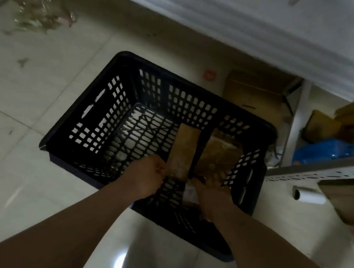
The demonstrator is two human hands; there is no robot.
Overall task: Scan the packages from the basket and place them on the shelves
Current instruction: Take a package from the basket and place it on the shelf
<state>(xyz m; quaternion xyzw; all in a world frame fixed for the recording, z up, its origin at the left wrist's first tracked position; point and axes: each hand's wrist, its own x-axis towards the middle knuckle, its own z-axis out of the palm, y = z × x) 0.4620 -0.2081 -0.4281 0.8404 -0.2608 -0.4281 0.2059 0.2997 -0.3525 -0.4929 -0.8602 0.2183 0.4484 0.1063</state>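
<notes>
- The left hand (148, 176) reaches into the basket (85, 113), fingers curled, pinching the near left corner of a long brown box (184, 150).
- The basket stands on a tiled floor (14, 108). Its lattice bottom shows left of and beyond this hand, and its left wall is well away from the hand.
- The box's long axis runs from the left hand away and slightly right. Its far end points toward the basket's far right wall.
- Just right of the box, a taped brown parcel (217, 151) lies in the basket, directly beyond the right hand (213, 187).
- The right hand points its fingers forward onto the parcel's near edge. Blur hides whether it grips.
- The basket's right wall stands close beside the right hand.
- Past that wall are a shelf post (296, 120) and a perforated rail (330, 173), with cartons (252, 90) and a blue bag (332, 151) on the low shelf.
- A white shelf edge (247, 26) crosses above, beyond both hands.
</notes>
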